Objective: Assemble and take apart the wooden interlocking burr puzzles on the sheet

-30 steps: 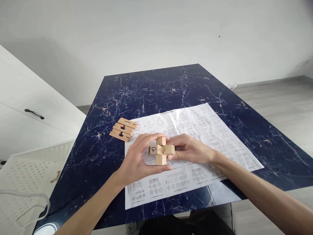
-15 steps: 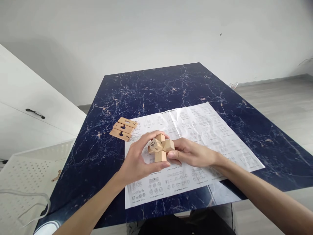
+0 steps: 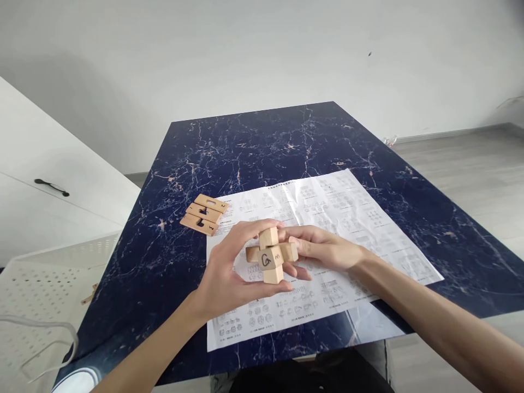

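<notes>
A wooden burr puzzle (image 3: 271, 256) of crossed blocks is held above the paper sheet, with a handwritten "G" and a second mark on the block facing me. My left hand (image 3: 229, 265) grips it from the left, fingers over the top block and thumb at the bottom one. From the right, my right hand (image 3: 321, 248) pinches the block end on that side; some of its fingers pass behind the puzzle and are partly hidden. Beneath both hands lies the printed instruction sheet (image 3: 347, 218), creased and covered in small diagrams.
Three flat wooden pieces (image 3: 204, 213) with cut-outs and numbers lie side by side at the sheet's left edge. A dark object (image 3: 388, 316) sits near the front table edge. Left of the marbled table (image 3: 262, 142) stand a white perforated surface (image 3: 45, 278) with a cable and a white cabinet (image 3: 41, 147).
The puzzle has been turned in my hands, so the "G" block now faces me at the centre. My right fingers have shifted their hold on the right-hand block.
</notes>
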The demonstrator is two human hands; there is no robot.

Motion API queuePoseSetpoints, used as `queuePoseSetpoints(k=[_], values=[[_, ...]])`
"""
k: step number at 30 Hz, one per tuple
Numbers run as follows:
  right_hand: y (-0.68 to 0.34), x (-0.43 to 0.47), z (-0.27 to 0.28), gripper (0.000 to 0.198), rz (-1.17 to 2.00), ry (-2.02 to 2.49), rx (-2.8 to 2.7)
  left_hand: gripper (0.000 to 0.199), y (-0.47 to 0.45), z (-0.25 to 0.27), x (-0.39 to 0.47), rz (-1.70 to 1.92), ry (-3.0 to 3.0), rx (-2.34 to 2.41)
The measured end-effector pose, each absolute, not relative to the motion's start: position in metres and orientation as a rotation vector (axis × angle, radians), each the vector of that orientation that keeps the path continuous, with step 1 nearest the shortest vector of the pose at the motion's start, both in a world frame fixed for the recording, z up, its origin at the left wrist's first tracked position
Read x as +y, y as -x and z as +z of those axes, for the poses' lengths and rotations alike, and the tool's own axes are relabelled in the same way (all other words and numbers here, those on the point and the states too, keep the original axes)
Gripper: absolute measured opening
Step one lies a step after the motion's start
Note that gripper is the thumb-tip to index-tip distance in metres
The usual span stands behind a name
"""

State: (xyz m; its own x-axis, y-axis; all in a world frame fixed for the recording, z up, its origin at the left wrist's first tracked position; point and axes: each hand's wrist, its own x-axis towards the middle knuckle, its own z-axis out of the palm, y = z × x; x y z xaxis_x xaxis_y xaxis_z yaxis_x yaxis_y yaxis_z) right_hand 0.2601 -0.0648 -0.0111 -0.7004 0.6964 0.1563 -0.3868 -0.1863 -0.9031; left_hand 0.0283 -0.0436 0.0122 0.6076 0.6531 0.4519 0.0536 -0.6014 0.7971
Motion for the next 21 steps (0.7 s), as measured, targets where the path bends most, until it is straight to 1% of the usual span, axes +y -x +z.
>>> queuePoseSetpoints(k=[4,9,12,15,17,21], values=[[-0.259,-0.064,-0.017,0.03,1.915,0.4,-1.303,0.078,-0.031,0.012,-0.044,1.088,-2.194,0.538],[-0.258,-0.064,-0.021,0.029,1.908,0.335,-1.307,0.08,-0.032,0.011,-0.046,1.142,-2.304,0.484],[-0.257,-0.065,-0.019,0.025,1.898,0.32,-1.33,0.08,-0.032,0.011,-0.047,1.164,-2.327,0.469],[-0.255,-0.066,-0.018,0.025,1.9,0.327,-1.328,0.077,-0.033,0.011,-0.047,1.2,-2.329,0.456],[-0.253,-0.067,-0.018,0.026,1.898,0.324,-1.311,0.076,-0.034,0.012,-0.045,1.258,-2.342,0.423],[-0.249,-0.071,-0.021,0.021,1.867,0.311,-1.244,0.077,-0.036,0.013,-0.044,1.361,-2.357,0.39]])
